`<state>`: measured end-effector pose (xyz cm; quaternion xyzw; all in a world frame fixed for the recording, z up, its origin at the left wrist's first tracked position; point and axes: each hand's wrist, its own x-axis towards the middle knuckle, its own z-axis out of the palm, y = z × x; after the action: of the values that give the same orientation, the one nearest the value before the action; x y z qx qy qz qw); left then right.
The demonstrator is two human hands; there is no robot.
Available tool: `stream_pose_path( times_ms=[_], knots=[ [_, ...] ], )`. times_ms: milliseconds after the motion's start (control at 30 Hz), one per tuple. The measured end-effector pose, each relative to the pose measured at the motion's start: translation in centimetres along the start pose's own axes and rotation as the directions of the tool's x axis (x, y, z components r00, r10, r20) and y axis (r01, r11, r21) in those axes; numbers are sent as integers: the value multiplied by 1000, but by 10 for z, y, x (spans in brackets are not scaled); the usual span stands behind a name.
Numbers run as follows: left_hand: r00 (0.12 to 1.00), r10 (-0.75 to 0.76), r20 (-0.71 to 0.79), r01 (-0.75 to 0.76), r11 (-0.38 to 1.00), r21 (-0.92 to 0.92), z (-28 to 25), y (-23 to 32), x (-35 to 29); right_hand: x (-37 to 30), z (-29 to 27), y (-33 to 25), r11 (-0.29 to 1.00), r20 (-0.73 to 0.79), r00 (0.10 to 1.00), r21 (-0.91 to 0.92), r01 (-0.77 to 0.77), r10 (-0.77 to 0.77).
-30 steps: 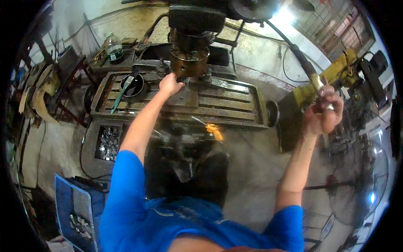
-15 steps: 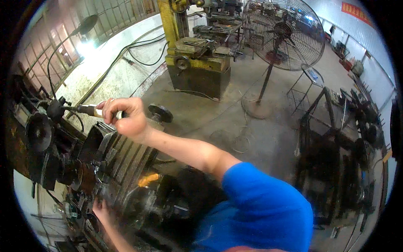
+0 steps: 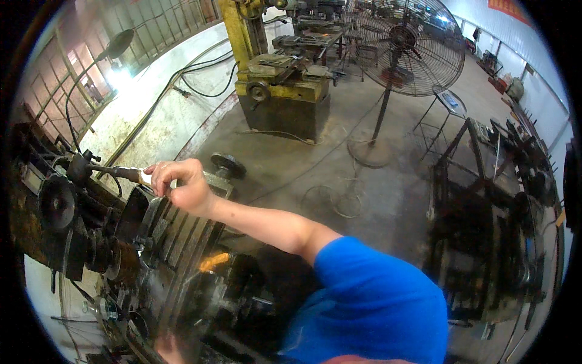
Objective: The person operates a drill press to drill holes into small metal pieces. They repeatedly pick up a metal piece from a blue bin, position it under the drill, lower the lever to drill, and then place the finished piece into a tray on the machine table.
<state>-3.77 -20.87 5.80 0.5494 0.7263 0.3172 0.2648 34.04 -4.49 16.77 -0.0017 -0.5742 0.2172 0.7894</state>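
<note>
Fingers of the right hand (image 3: 182, 185) close around the lever handle (image 3: 118, 173) above the machine table (image 3: 167, 242). The left hand (image 3: 170, 349), blurred at the bottom edge, perhaps rests there; its grip is unclear.

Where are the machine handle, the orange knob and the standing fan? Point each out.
machine handle (image 3: 118, 173): head view, on the dark grip just left of the right hand (image 3: 182, 185).
orange knob (image 3: 214, 261): head view, mid-length of the knob.
standing fan (image 3: 403, 42): head view, hub of the wire cage.
</note>
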Motion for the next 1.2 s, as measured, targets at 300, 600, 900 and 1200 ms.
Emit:
stream_pose_path(
  times_ms=[300, 600, 900, 1200],
  knots=[
    [1000, 25, -8, -26, 991, -134, 7, 1, -12, -3, -15, 5, 999, 27, 999, 37, -19, 18],
    [998, 7, -67, -22, 974, -225, -49, -96, -51, 2, 13, -6, 969, 48, 989, -210, -129, 142],
    [705, -443, -554, 473, 875, -99, -134, -165, -273, 45, -88, 24, 959, 132, 952, 32, -282, 276],
    [242, -828, -506, 804, 463, -373, -124, -270, -449, 120, -162, 82, 928, 60, 992, -363, -83, 112]
  ],
)
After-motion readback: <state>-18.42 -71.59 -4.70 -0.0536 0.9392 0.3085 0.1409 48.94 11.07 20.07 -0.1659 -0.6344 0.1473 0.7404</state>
